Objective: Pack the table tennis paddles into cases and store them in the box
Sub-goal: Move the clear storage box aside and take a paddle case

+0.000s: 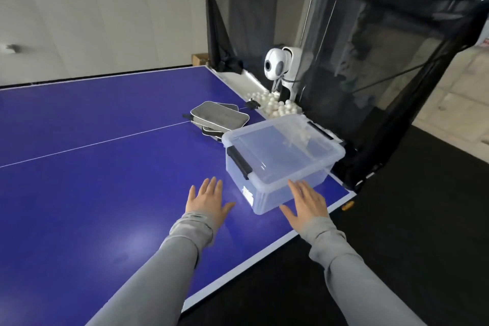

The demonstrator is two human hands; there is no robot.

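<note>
A clear plastic box (321, 151) with black latches and its lid on stands near the right corner of the blue table (105, 180). Behind it lie stacked grey paddle cases (219, 116); I cannot tell whether paddles are inside. My left hand (207, 201) hovers open, fingers spread, over the table just left of the box. My right hand (308, 204) is open too, its fingertips at the box's near side wall. Both hands hold nothing.
A black catch net (370, 42) on a frame rises beyond the table's end. A white ball machine (280, 66) stands inside it above a tray of several white balls (277, 107). Dark floor lies to the right.
</note>
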